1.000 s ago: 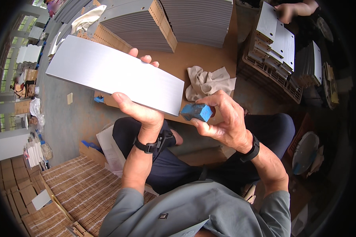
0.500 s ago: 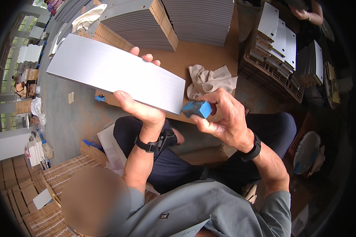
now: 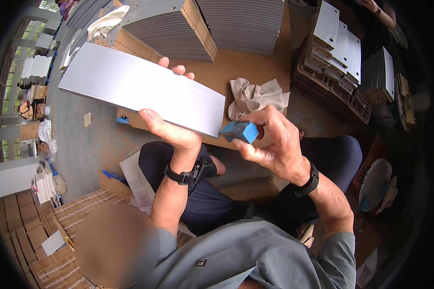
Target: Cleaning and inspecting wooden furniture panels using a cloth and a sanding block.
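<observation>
Seen from above my own head: at the far left, stacks of brown cardboard lie on the grey floor. My left hand grips a long, pale grey metal strip by its lower edge, thumb across the front face and fingers curled over the top edge from behind, so the strip slants up toward the left. I wear a black wrist strap on that arm. At the strip's right end, my right hand clamps a small blue block between thumb and fingers, its tip touching the strip's lower right corner. Behind, a brown table carries tall stacks of grey sheets and a crumpled beige cloth. Further right, more grey panels stand in a rack.
</observation>
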A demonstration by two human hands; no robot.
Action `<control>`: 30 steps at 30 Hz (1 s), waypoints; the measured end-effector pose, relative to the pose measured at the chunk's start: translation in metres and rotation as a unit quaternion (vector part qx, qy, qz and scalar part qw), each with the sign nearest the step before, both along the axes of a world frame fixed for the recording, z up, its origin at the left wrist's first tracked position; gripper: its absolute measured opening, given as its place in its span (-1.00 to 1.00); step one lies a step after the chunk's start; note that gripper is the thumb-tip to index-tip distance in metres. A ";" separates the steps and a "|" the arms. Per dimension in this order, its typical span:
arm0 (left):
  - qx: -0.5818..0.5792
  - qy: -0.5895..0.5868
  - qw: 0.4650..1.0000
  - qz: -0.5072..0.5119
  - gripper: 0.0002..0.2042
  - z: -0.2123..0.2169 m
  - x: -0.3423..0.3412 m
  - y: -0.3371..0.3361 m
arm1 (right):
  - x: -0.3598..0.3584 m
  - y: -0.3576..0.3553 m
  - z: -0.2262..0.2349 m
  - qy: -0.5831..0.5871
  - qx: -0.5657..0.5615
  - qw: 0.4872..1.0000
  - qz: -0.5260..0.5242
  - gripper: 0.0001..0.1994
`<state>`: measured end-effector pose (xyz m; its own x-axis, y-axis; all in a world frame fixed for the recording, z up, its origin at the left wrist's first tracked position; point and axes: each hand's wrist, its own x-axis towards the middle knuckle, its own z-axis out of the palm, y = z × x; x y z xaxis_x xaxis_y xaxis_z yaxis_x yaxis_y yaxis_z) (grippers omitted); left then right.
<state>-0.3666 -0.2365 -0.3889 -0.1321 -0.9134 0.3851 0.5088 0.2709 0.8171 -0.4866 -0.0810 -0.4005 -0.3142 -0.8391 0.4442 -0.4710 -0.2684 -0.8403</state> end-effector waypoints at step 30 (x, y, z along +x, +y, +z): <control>0.170 0.085 0.974 -0.120 -0.20 -0.014 0.006 -0.011 | -0.042 0.000 0.024 0.066 -0.008 0.996 0.053 -0.56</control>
<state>-0.3611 -0.2474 -0.4026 -0.3190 -0.9424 0.1007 0.6606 -0.1448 0.7366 -0.5285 -0.0807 -0.3768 -0.1625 -0.8571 0.4889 -0.5447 -0.3352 -0.7687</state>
